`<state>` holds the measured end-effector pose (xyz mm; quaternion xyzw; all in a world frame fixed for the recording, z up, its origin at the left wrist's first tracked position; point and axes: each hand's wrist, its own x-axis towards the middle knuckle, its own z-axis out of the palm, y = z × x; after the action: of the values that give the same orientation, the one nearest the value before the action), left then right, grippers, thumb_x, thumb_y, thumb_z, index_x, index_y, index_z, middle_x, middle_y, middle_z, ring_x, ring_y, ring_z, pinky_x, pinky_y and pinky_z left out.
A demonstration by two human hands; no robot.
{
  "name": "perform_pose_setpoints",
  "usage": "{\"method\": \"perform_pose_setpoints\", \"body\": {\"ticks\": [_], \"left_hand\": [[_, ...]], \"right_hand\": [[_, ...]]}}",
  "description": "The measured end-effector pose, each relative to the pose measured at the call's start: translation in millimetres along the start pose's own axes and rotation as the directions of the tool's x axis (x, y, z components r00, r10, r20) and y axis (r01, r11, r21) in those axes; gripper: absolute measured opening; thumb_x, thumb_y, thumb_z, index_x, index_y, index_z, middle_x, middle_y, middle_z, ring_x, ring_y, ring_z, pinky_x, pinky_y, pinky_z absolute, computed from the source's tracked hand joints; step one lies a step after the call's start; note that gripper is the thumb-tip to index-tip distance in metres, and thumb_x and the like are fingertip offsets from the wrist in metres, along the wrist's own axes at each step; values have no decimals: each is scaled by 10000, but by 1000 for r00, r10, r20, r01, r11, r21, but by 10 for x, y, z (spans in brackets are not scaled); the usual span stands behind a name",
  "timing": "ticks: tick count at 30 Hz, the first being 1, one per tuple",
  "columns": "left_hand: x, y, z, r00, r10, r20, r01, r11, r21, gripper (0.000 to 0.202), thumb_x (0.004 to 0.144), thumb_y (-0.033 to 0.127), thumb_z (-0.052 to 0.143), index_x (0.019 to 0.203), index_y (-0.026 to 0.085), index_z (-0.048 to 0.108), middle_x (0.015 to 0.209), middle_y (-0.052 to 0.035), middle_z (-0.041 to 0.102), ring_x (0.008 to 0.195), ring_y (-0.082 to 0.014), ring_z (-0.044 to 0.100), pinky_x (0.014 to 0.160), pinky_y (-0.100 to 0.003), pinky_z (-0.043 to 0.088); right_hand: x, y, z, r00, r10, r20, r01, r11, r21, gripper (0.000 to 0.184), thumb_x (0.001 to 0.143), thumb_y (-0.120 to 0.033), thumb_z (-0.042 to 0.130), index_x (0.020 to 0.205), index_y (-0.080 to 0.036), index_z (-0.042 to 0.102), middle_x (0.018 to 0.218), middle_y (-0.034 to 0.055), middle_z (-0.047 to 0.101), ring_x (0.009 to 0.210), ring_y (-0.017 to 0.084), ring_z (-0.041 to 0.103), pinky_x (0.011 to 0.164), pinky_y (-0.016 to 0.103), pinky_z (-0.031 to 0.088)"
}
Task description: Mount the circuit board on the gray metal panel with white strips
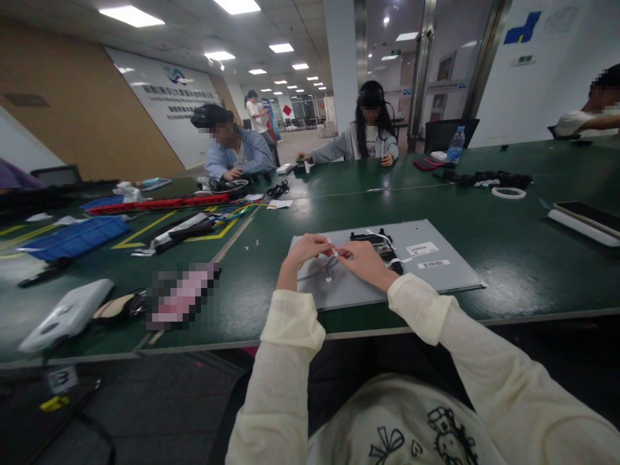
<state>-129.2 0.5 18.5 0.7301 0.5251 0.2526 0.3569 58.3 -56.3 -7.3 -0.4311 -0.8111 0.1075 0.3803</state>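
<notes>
A grey metal panel (436,271), the back of a flat screen, lies on the green table (508,245) in front of me. A black circuit board (375,240) and white labels (422,248) sit on it. Above the panel's near left part my left hand (306,252) and my right hand (364,261) meet. Both pinch a small white strip (334,248) between their fingertips. Thin wires (325,270) trail under my hands on the panel.
Two people sit across the table, a third at far right. A water bottle (455,144), a tape roll (508,192), black cables (484,178), a blue tray (77,236), a red bar (155,204) and a white device (68,315) lie around.
</notes>
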Motion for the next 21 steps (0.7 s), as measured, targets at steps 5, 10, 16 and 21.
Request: {"method": "perform_pose_setpoints", "body": {"ticks": [5, 10, 16, 21], "left_hand": [[23, -5, 12, 1000, -1, -11, 2, 999, 32, 312, 744, 452, 609, 751, 154, 705, 689, -37, 696, 674, -143, 646, 527, -208, 361], [-19, 30, 34, 990, -2, -140, 30, 979, 200, 331, 810, 448, 546, 824, 157, 703, 810, -71, 720, 759, -184, 667, 599, -241, 431], [-474, 138, 313, 936, 104, -335, 76, 873, 481, 493, 794, 461, 626, 1181, 159, 578, 1110, -118, 638, 950, -215, 630, 795, -284, 473], [-702, 202, 560, 923, 50, -381, 223, 738, 637, 365, 812, 359, 613, 1132, 188, 576, 1105, -126, 596, 1025, -275, 598, 784, -326, 459]], "right_hand": [[6, 33, -9, 1000, -24, -14, 24, 999, -33, 187, 910, -230, 572, 932, -169, 747, 927, 68, 720, 901, 165, 641, 836, 246, 430], [24, 82, 8, 999, -18, -30, 18, 1000, -22, 156, 889, -179, 590, 919, -166, 743, 930, 66, 719, 900, 162, 639, 834, 245, 431], [48, 114, 38, 997, 23, -70, -23, 1000, 3, 154, 883, -158, 584, 924, -142, 732, 923, 74, 719, 871, 162, 646, 811, 240, 435], [36, 64, -1, 998, 23, -56, -24, 999, -21, 172, 901, -163, 559, 956, -141, 721, 967, 72, 716, 911, 161, 641, 848, 241, 431]]}}
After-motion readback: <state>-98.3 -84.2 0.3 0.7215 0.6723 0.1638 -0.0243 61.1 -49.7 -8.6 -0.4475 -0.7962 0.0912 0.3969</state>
